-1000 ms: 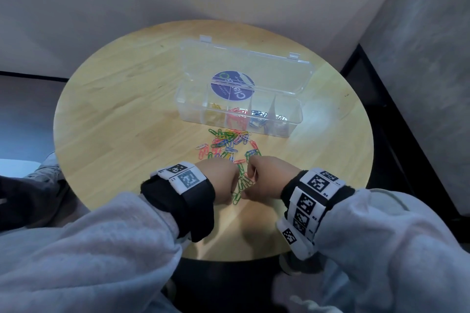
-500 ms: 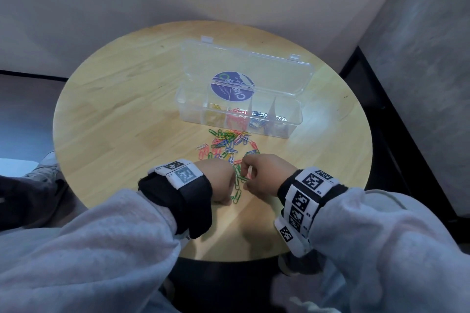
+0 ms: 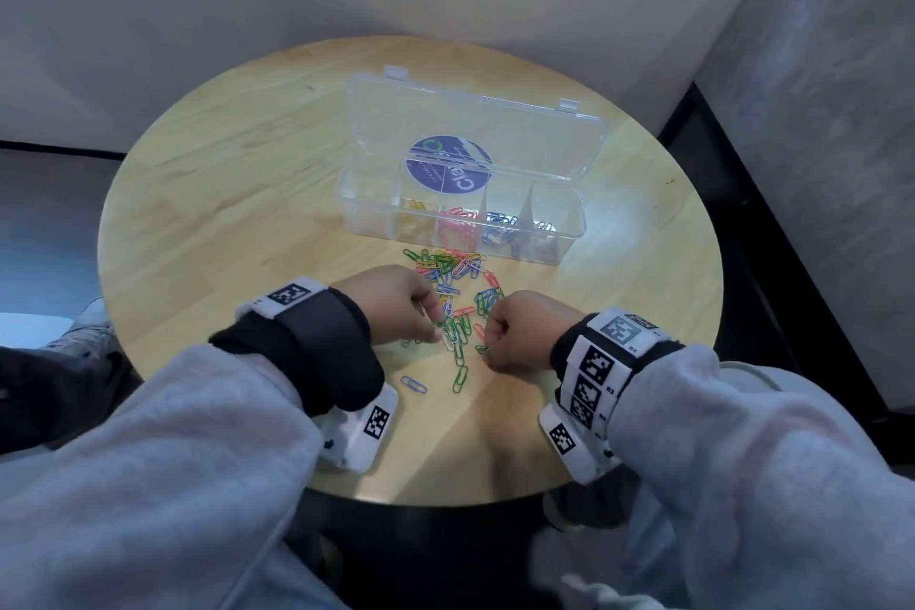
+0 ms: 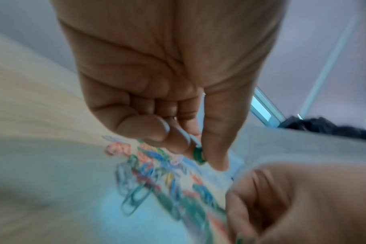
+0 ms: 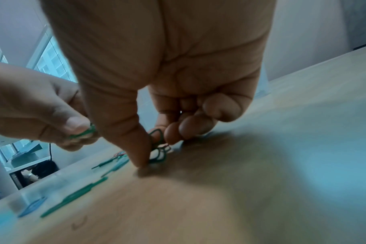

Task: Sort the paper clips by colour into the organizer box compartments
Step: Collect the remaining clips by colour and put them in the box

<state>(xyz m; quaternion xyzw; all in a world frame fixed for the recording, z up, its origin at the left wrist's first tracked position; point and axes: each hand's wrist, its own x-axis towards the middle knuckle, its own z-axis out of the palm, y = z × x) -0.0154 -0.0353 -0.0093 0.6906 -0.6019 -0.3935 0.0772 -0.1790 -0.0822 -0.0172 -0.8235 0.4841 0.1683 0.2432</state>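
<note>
A clear organizer box [image 3: 569, 233] stands open at mid-table, with yellow, red, blue and silver clips in separate compartments. A mixed pile of coloured paper clips [image 3: 455, 272] lies in front of it. My left hand [image 3: 438, 332] pinches a green paper clip [image 4: 197, 154] between thumb and forefinger just above the pile's near end. My right hand [image 3: 487, 342] is close beside it, thumb tip down on the table. Its curled fingers hold green paper clips [image 5: 158, 145]. In the right wrist view my left hand [image 5: 52, 115] shows with its green clip [image 5: 83, 132].
The round wooden table [image 3: 223, 213] sits in a corner between two walls. A lone blue clip [image 3: 413, 384] and a green clip [image 3: 460, 379] lie near the front, between my wrists. The box lid [image 3: 495, 124] leans back behind the compartments.
Both hands have shifted a little up the table toward the pile and slightly apart. A blue clip and a green clip now lie uncovered near the front.
</note>
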